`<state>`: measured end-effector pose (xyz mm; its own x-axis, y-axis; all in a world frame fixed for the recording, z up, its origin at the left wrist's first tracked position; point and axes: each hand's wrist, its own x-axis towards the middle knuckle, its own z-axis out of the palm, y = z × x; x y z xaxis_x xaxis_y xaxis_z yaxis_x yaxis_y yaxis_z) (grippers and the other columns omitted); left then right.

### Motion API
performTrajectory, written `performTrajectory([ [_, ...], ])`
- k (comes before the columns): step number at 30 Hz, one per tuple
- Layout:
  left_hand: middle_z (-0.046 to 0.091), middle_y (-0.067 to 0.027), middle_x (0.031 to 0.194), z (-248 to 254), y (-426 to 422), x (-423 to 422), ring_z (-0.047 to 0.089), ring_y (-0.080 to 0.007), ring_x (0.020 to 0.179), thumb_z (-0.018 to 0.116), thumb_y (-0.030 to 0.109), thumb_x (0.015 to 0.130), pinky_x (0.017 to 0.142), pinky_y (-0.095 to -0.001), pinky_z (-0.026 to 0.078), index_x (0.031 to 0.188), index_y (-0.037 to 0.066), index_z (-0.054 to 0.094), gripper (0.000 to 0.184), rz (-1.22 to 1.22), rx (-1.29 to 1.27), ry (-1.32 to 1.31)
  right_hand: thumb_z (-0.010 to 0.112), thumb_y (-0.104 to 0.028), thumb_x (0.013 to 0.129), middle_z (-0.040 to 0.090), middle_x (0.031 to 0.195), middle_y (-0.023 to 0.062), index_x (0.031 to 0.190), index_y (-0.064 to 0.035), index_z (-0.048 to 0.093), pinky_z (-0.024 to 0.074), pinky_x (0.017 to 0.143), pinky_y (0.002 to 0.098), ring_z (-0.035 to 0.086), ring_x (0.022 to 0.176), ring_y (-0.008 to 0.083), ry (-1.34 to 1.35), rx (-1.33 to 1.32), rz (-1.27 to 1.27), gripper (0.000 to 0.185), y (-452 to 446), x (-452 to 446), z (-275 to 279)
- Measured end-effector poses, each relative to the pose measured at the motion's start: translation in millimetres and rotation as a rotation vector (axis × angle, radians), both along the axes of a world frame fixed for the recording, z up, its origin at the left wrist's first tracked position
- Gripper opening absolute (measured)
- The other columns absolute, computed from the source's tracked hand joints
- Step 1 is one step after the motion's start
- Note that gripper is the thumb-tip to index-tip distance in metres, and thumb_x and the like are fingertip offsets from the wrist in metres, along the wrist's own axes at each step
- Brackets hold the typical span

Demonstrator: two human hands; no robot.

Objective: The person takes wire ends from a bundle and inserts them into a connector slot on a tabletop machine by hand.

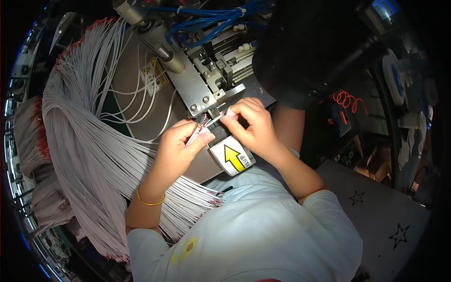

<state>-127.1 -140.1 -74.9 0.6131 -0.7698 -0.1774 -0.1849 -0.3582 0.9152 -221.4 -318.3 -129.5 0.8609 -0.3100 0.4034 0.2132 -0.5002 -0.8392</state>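
Observation:
My left hand is closed on white cable ends with small red and dark wires at their tips. Close on its right, my right hand pinches a white piece at the front of the metal machine head. The fingertips of both hands are a short way apart. Just below them is a white guard with a yellow arrow. A large bundle of white cables runs past my left forearm.
More cables with red tips lie at the far left. Blue air hoses cross above the machine. A dark covered shape stands at the upper right. On the right are a coiled red hose and a grey surface with star marks.

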Motion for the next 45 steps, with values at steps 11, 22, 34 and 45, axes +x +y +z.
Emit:
performTrajectory([
  [11, 0.051, -0.0038, 0.067, 18, -12, 4, 0.045, -0.0101, 0.057, 0.072, 0.009, 0.082, 0.052, -0.0263, 0.036, 0.082, -0.004, 0.063, 0.016, -0.068, 0.039, -0.209, 0.071, -0.010, 0.079, 0.063, 0.075, 0.0044, 0.082, -0.0026, 0.064, 0.0424, 0.075, 0.0336, 0.058, 0.073, 0.0211, -0.041, 0.158, 0.164, 0.011, -2, 4, 17],
  [22, 0.048, -0.0017, 0.065, 19, -6, -6, 0.041, -0.0071, 0.055, 0.072, 0.005, 0.082, 0.048, -0.0246, 0.032, 0.081, -0.003, 0.059, 0.016, 0.131, 0.004, 0.285, 0.070, -0.003, 0.077, 0.062, 0.075, 0.0079, 0.081, -0.0011, 0.064, 0.0434, 0.071, 0.0302, 0.058, 0.070, 0.0190, 0.265, 0.811, 0.211, 0.008, 14, -5, 31],
  [34, 0.048, 0.0068, 0.070, 14, -2, -4, 0.038, 0.0017, 0.065, 0.065, 0.009, 0.090, 0.053, -0.0201, 0.030, 0.084, -0.003, 0.058, 0.015, 0.046, -0.045, 0.287, 0.063, -0.010, 0.081, 0.057, 0.069, 0.0074, 0.080, -0.0026, 0.060, 0.0397, 0.073, 0.0345, 0.054, 0.068, 0.0222, 0.050, -0.075, 0.159, 0.008, 4, -4, 20],
  [45, 0.056, -0.0152, 0.073, 7, -4, -2, 0.057, -0.0333, 0.062, 0.065, 0.009, 0.084, 0.056, -0.0367, 0.045, 0.088, 0.002, 0.060, 0.010, -0.022, 0.248, -0.361, 0.054, -0.015, 0.094, 0.054, 0.072, 0.0096, 0.085, -0.0015, 0.056, 0.0400, 0.068, 0.0358, 0.053, 0.070, 0.0266, 0.170, 0.024, -0.016, 0.016, 0, -4, -10],
])
